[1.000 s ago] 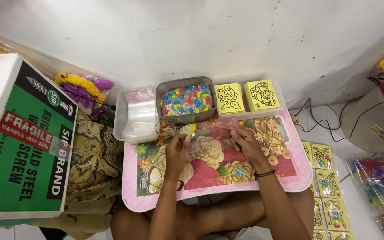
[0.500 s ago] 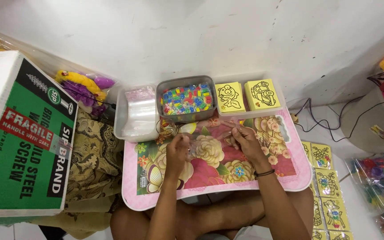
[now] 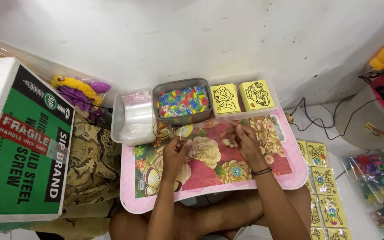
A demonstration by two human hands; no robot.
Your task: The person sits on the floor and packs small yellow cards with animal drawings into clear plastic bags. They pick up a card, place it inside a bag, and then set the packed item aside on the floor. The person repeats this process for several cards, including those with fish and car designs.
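Observation:
A pink lap tray with a flower print (image 3: 290, 175) lies across my legs. My left hand (image 3: 175, 154) hovers over its left half with the fingertips pinched on something small, too small to identify. My right hand (image 3: 246, 141), a dark band on its wrist, is over the tray's middle, fingers curled around what looks like a small clear bag. The hands are a short way apart. Just beyond them stands a grey tub (image 3: 182, 103) full of small coloured pieces.
A clear box of plastic bags (image 3: 133, 119) sits left of the tub, and two stacks of yellow picture cards (image 3: 241, 97) to its right. A big green and white carton (image 3: 18, 142) stands at left. More yellow cards (image 3: 323, 186), bags of coloured bits (image 3: 378, 178) and cables (image 3: 316, 124) lie at right.
Both hands stay over the tray. The right hand has shifted slightly toward the middle and the fingers of both have moved a little.

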